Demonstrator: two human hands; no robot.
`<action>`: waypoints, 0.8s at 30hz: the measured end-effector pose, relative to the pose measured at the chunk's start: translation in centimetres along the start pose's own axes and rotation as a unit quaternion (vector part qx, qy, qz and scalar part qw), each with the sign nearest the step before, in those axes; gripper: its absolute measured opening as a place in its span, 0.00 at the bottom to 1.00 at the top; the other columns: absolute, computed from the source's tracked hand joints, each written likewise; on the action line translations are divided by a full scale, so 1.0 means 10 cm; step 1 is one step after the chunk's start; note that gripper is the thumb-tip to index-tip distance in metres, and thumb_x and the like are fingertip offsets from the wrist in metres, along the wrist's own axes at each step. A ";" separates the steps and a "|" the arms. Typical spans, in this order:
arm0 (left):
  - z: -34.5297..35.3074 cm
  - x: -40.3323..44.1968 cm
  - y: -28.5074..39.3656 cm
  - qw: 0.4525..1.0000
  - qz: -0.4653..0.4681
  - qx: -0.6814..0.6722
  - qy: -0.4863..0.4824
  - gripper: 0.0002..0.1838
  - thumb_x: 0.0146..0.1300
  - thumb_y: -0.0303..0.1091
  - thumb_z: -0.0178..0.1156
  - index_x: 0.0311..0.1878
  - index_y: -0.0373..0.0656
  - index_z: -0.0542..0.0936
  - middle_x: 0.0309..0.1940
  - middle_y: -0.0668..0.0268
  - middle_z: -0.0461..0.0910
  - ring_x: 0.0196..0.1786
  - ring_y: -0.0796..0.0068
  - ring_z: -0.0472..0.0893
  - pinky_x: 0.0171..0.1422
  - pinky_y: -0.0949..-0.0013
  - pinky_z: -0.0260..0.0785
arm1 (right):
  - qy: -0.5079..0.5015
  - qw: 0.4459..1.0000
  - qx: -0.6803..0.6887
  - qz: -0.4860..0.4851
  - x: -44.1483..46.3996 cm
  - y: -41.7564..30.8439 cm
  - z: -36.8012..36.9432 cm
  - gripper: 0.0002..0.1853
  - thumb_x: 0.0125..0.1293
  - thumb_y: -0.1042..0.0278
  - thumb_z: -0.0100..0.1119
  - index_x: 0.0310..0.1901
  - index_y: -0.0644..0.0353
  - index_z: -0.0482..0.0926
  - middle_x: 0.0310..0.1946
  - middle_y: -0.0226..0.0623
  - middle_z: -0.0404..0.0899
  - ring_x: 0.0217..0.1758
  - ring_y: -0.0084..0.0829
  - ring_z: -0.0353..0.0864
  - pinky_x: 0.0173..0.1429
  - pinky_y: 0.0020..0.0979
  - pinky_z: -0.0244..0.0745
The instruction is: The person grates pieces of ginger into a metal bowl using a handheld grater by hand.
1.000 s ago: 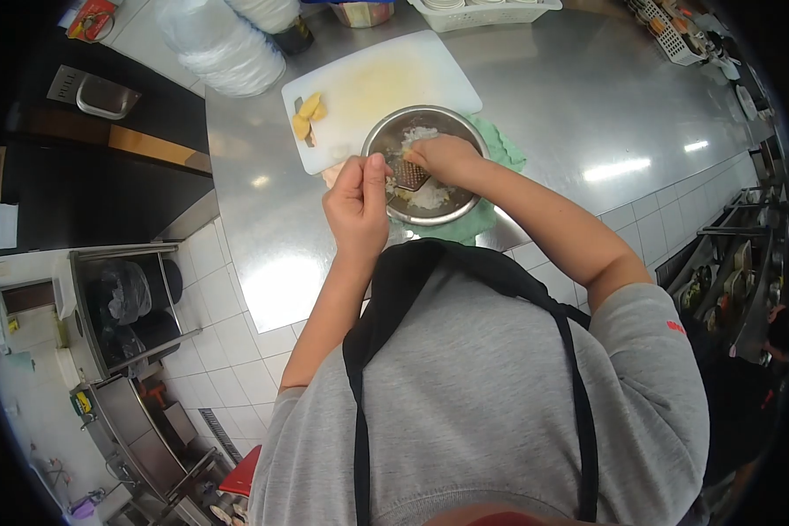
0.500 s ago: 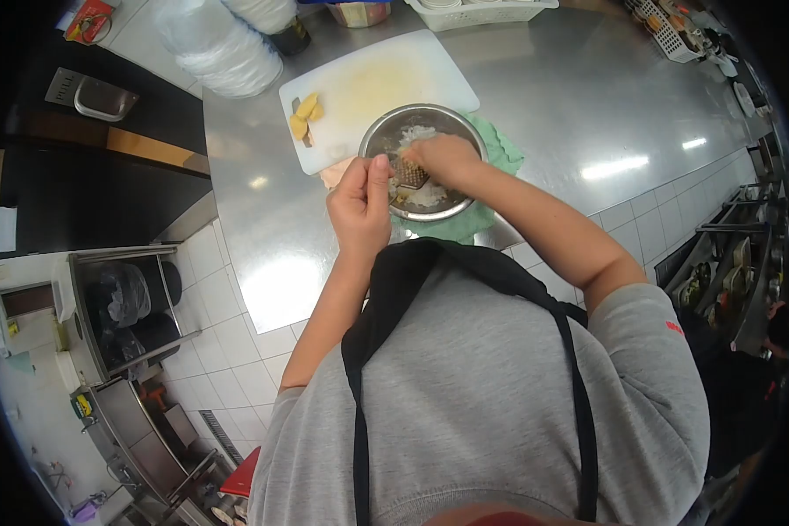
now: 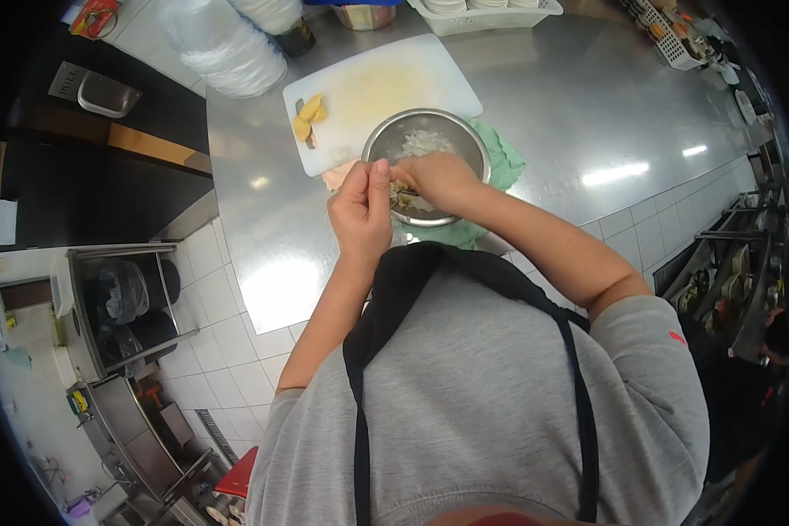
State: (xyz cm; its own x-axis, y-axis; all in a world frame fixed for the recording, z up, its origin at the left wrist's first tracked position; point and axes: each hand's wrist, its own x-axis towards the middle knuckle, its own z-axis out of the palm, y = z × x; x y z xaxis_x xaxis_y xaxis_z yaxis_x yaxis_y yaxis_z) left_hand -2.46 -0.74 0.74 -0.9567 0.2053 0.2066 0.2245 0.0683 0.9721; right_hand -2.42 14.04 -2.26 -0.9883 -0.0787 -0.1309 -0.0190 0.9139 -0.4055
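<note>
A round metal bowl [image 3: 479, 154] holds white shredded food [image 3: 427, 143] and some yellowish bits. My left hand [image 3: 360, 203] is closed at the bowl's left rim, gripping the end of a small metal grater [image 3: 401, 195] that is mostly covered by my hands. Over the bowl, my right hand [image 3: 440, 182] is closed close beside the left fingers; what its fingertips hold is hidden. Under the bowl's right side lies a green cloth [image 3: 502, 158]. A white cutting board [image 3: 430, 72] lies behind the bowl, with yellow pieces [image 3: 308, 118] at its left end.
Plastic-wrapped white containers [image 3: 222, 53] stand at the back left of the steel table [image 3: 552, 105]. A white basket [image 3: 491, 19] with white dishes is at the back. A peach-coloured cloth [image 3: 337, 176] lies left of the bowl. A person in dark clothes [image 3: 728, 403] is at the far right.
My right hand has moved down and left within the bowl, close to my left hand. It now covers most of the grater, and more white shreds show behind it.
</note>
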 end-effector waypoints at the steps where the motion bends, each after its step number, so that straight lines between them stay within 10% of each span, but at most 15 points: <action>1: -0.02 -0.03 -0.02 1.000 -0.009 0.004 -0.008 0.15 0.64 0.37 0.52 0.24 0.38 0.74 0.11 0.74 0.64 0.17 0.89 0.60 0.21 0.79 0.52 | 0.021 1.000 0.009 -0.002 -0.04 -0.02 0.03 0.17 0.62 0.52 0.43 0.34 0.49 0.81 0.29 0.38 0.81 0.36 0.37 0.81 0.39 0.39 0.72; 24: 0.00 -0.06 0.01 1.000 -0.005 0.004 -0.006 0.15 0.64 0.36 0.52 0.23 0.38 0.74 0.11 0.74 0.65 0.18 0.89 0.60 0.21 0.80 0.52 | -0.048 0.995 -0.087 0.019 0.06 0.10 -0.12 0.22 0.65 0.50 0.41 0.29 0.57 0.80 0.27 0.43 0.80 0.34 0.42 0.80 0.39 0.41 0.72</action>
State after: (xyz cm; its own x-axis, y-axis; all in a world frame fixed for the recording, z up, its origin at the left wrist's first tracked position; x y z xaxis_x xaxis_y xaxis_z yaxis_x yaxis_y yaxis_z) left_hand -1.87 -0.88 0.74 -0.9567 0.2160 0.1951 0.2161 0.0782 0.9732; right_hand -3.22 15.34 -1.68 -0.9700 -0.0726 -0.2320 -0.0160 0.9713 -0.2371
